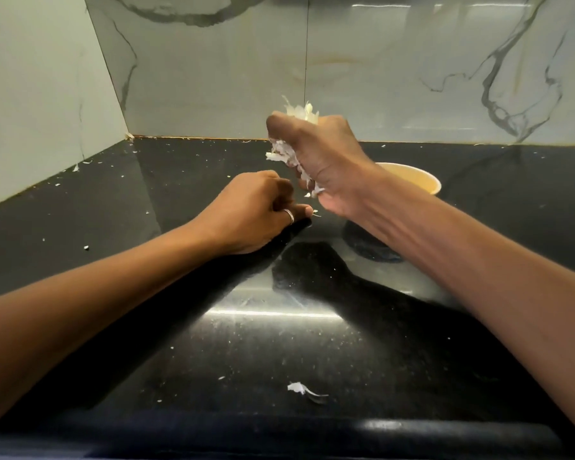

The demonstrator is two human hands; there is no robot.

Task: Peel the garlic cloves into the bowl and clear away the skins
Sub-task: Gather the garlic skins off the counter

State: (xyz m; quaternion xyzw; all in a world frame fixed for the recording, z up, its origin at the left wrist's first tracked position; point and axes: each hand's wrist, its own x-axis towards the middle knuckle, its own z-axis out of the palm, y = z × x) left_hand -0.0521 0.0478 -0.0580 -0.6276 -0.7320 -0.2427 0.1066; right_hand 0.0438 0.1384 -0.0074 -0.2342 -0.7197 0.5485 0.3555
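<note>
Nearest us, one torn skin scrap (298,388) lies on the black counter (180,343). Farther back, our right hand (326,161) is clenched around a wad of garlic skins (279,152), raised above the counter. Behind its forearm sits one cream bowl (427,184), half hidden; we cannot see its contents. Our left hand (256,210) rests curled on the counter, and we cannot tell whether it pinches anything. Tiny flecks dot the counter.

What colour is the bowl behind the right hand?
Pale yellow; the bowl shows best in the head view.
</note>
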